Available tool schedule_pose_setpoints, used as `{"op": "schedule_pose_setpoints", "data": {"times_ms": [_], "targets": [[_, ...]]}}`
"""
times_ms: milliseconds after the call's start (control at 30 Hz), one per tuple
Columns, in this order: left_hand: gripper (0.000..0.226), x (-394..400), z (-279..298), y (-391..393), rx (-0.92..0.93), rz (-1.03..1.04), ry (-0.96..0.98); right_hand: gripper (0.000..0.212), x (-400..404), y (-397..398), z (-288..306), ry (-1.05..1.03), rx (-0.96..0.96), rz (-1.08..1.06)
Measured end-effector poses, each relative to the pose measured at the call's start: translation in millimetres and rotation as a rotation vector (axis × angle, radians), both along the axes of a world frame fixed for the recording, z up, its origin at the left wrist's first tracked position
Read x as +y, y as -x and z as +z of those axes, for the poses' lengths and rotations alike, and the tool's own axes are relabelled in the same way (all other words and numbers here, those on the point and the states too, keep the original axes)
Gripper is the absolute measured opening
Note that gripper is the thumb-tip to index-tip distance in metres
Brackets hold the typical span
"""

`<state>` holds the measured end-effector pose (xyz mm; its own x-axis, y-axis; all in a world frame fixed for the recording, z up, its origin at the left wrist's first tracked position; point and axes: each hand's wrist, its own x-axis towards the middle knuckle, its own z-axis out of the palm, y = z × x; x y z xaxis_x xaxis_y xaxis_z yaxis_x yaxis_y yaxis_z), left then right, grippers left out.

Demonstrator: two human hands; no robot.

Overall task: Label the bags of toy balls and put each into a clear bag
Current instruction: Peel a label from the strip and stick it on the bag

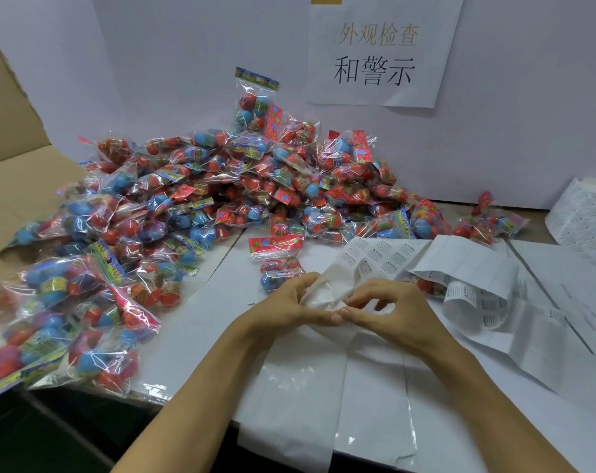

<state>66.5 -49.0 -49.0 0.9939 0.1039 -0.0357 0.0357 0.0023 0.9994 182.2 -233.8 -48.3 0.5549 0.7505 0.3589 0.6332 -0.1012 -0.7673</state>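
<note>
White tabletop (221,302): left hand (286,302) and right hand (392,312) pinch label strip (327,295) beside bag pile (187,206).

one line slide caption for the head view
Both hands work a label strip beside piled toy-ball bags.

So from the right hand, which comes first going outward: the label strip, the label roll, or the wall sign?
1. Label strip, pinched in the right hand itself.
2. Label roll, far right on the table.
3. Wall sign, up behind the pile.
</note>
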Motion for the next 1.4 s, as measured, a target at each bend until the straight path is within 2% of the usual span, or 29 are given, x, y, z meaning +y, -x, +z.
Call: {"op": "schedule_pose_setpoints", "data": {"times_ms": [333, 600, 700, 833, 1067, 1300, 1400], "targets": [[0.056, 4.7, -0.2, -4.8, 0.016, 0.147, -0.008, 0.018, -0.1, 1.2, 1.3, -0.050, -0.074, -0.063], [0.049, 4.3, -4.7, -5.0, -0.018, 0.178, 0.064, 0.016, -1.2, 3.4, 4.1, -0.090, -0.080, -0.025], [0.043, 2.1, -4.6, -5.4, -0.029, 0.170, 0.049, 0.033, 0.5, 6.4, 4.0, -0.122, -0.062, -0.026], [0.046, 0.9, -5.3, -5.5, -0.040, 0.183, 0.024, 0.023, 5.5, 8.9, 1.9, -0.179, -0.033, -0.098], [0.062, 1.4, -5.1, -4.9, -0.008, 0.181, -0.012, 0.010, 3.6, 6.1, 0.2, -0.121, 0.114, -0.046], [0.074, -0.1, -4.3, -4.6, -0.005, 0.190, -0.049, 0.007, 2.1, 8.1, 1.7, -0.092, -0.035, -0.049], [0.068, -1.1, -4.7, -5.1, 0.010, 0.165, -0.044, 0.007, 1.9, 9.2, 2.6, -0.099, -0.113, -0.056]]}}
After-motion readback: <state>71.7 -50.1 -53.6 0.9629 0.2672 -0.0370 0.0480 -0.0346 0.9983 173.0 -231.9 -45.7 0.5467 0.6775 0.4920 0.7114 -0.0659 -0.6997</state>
